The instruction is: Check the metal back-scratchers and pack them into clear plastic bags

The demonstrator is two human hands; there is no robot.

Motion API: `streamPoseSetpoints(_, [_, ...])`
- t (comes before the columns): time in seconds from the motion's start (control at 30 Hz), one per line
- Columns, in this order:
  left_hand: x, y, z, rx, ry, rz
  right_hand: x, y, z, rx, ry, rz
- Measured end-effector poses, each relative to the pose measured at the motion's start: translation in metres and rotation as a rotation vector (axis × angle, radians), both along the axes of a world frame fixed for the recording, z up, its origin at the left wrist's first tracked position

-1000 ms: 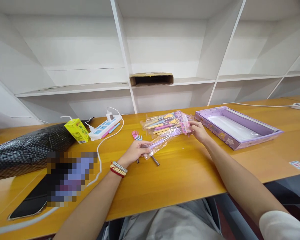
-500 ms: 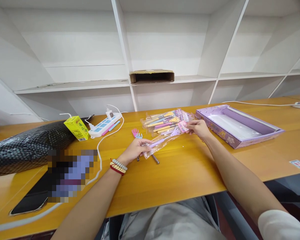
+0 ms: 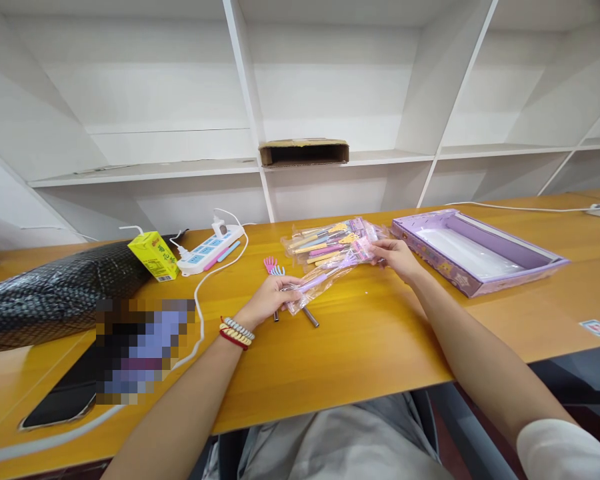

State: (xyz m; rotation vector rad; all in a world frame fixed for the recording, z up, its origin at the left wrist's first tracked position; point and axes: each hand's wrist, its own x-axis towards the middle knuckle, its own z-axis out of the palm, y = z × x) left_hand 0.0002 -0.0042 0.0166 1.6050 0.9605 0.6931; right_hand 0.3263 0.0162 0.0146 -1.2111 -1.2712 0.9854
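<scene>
Both hands hold one clear plastic packet [image 3: 320,283] with a purple hand-shaped stick inside, stretched just above the wooden table [image 3: 360,347]. My left hand [image 3: 270,300] pinches its near end, fingers closed. My right hand [image 3: 397,257] grips the far end by the pink header card. Behind the packet lies a pile of similar packets [image 3: 330,243] with yellow, pink and blue sticks. Two loose sticks, one pink and one blue [image 3: 274,270], lie by my left hand, metal handles showing under it.
A purple box [image 3: 475,253] lies open at the right. At the left are a yellow drink carton [image 3: 153,257], a white power strip [image 3: 210,250] with cables, a black textured bag [image 3: 50,287] and a phone [image 3: 60,403]. White shelves with a cardboard box [image 3: 304,153] stand behind.
My right hand has shifted slightly back toward the pile with the packet's far end. The view tilted a little. My left hand stays put.
</scene>
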Motion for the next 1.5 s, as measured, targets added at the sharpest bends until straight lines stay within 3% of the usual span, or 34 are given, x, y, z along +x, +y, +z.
streamPoseSetpoints(0.17, [0.001,-0.003,0.002,0.013,0.024,-0.042,0.0,0.0,-0.006,0.079,-0.226,0.042])
streamPoseSetpoints(0.33, [0.004,-0.004,0.004,-0.031,0.012,-0.001,0.0,0.001,-0.009,0.052,-0.324,0.048])
streamPoseSetpoints(0.47, [0.007,-0.003,0.005,-0.07,-0.106,0.132,0.0,-0.002,-0.005,0.101,-0.295,0.003])
streamPoseSetpoints(0.67, [0.007,0.006,-0.002,-0.035,-0.366,0.435,-0.005,-0.005,-0.004,0.146,-0.249,-0.036])
streamPoseSetpoints(0.83, [0.007,0.016,-0.001,0.029,-0.395,0.629,-0.014,-0.001,-0.006,0.174,-0.236,-0.105])
streamPoseSetpoints(0.97, [0.016,0.043,0.007,0.085,-0.261,0.667,-0.016,0.013,0.004,0.228,-0.204,-0.219])
streamPoseSetpoints(1.1, [0.036,0.086,0.013,0.249,0.119,0.772,-0.013,0.044,0.017,0.213,-0.263,-0.344])
streamPoseSetpoints(1.17, [0.046,0.106,0.014,0.28,0.187,0.777,-0.01,0.061,0.021,0.175,-0.351,-0.402])
streamPoseSetpoints(1.33, [0.062,0.135,0.008,0.368,0.324,0.662,-0.002,0.088,0.021,0.139,-0.616,-0.58])
streamPoseSetpoints(1.5, [0.064,0.136,-0.005,0.487,0.493,0.513,0.002,0.09,0.017,0.098,-0.867,-0.57])
